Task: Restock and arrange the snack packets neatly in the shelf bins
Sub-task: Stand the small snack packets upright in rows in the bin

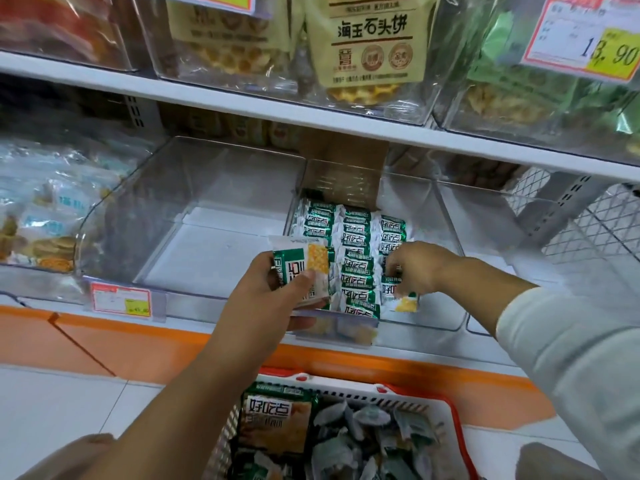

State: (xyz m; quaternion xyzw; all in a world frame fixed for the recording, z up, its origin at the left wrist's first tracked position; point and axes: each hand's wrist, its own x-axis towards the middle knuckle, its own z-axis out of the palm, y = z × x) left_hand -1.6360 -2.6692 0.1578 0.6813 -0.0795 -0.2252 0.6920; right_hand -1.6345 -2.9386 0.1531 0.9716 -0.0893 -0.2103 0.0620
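A shop: price tags [581, 39] on shelf bins [207, 209] of snack packets [356, 258].

1. Rows of snack packets [356, 258]: green and white, white lettering.
2. The held packet [301, 268]: green band, yellow cracker print, white ends.
3. The basket [346, 389]: white lattice, red trim.
4. The shelf edge [104, 337]: orange stripe on white.
5. The price tag [121, 299]: red border, yellow patch.

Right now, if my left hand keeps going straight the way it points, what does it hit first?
Probably the left row of green packets in the clear bin: your left hand, gripping a stack of packets, aims up into it. Height is unclear; it might pass above them.
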